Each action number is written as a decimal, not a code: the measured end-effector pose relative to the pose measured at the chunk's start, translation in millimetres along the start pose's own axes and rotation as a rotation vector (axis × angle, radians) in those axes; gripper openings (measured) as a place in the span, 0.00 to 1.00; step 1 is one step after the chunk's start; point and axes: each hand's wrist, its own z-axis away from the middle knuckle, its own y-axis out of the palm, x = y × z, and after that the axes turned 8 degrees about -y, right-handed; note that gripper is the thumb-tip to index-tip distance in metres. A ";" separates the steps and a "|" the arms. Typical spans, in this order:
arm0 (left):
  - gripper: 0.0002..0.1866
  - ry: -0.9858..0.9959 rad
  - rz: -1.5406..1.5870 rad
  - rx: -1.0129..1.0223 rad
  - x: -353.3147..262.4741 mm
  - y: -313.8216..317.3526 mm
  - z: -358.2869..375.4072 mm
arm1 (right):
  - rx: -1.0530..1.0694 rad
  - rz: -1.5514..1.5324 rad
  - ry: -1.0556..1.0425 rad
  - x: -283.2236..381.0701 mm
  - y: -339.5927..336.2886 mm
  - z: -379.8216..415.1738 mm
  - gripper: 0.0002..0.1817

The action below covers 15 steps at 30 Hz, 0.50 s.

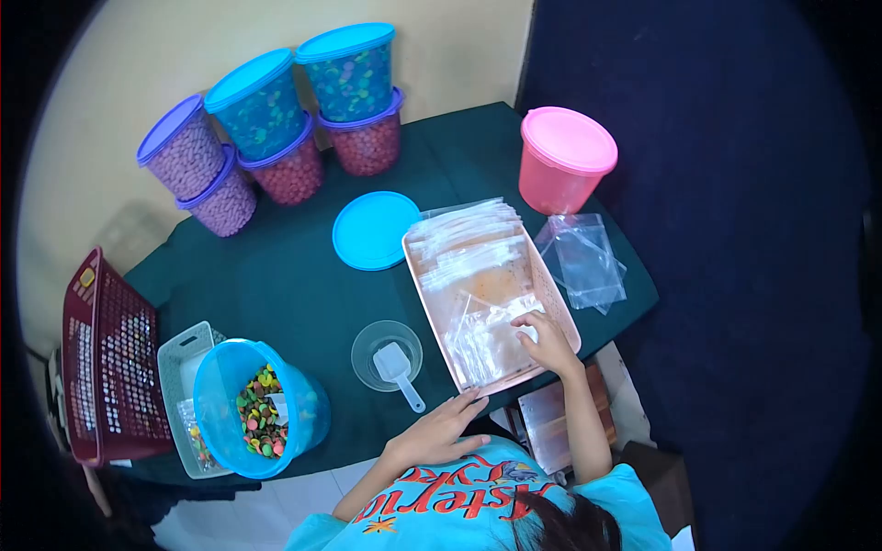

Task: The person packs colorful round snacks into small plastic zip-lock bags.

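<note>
My right hand [547, 343] is over the near end of a pale pink basket [562, 317], thumb and fingers bent around the edge of a clear plastic bag [525, 329]. More clear bags [478, 344] lie loosely beneath it. Farther up the same basket, several bags with white tops [469, 234] are packed in a row. My left hand [439, 432] rests at the table edge by the basket's near corner, fingers stretched out and holding nothing. Just beyond it, a white scoop [393, 362] lies in a clear round bowl [360, 344].
A blue tub [312, 404] of colourful candies stands left, against a grey basket [179, 354] and a maroon basket [119, 367]. Stacked lidded tubs [266, 110] line the back. A blue lid [377, 230], a pink tub [560, 170] and flat clear bags [588, 262] are also on the table.
</note>
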 end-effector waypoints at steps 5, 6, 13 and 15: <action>0.34 -0.125 0.025 -0.073 -8.5 13.1 -8.4 | 0.324 0.240 -0.073 -31.5 9.6 -20.9 0.17; 0.33 -0.128 0.011 -0.105 -8.4 16.7 -9.6 | 0.396 0.295 -0.113 -38.8 12.3 -23.5 0.19; 0.31 -0.336 0.128 -0.267 -21.0 35.2 -12.0 | 0.684 0.372 -0.191 -48.7 6.8 -57.5 0.27; 0.31 -0.383 0.180 -0.308 -26.1 43.2 -12.5 | 0.691 0.362 -0.260 -50.5 7.1 -65.6 0.26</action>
